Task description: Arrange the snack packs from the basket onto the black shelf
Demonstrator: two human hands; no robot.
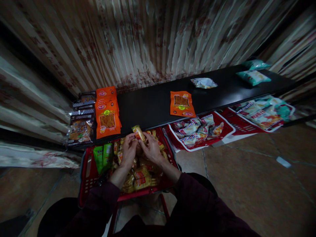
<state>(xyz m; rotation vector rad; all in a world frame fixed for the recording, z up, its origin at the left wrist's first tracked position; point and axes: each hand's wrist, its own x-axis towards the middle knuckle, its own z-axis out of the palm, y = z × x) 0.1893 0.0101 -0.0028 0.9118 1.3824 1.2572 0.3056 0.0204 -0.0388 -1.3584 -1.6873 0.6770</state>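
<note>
Between the fingers of both hands is a small yellow snack packet [138, 133], tilted up at the front edge of the black shelf. My left hand [128, 149] grips its left side, fingers closed. On its right side my right hand [151, 148] pinches it near the lower end. Both hands are over a red basket [87, 177] filled with many similar yellow snack packets [142, 177]. Two green packets [102, 158] stand at the basket's left end.
On the black shelf [145, 102], orange snack bags [108, 115] and dark bags [81, 128] sit at left. A single orange bag [182, 104], a white packet [203, 83] and teal bags [253, 77] lie farther right. Red-and-white baskets [228, 130] of packets stand below; a curtain [153, 42] hangs behind.
</note>
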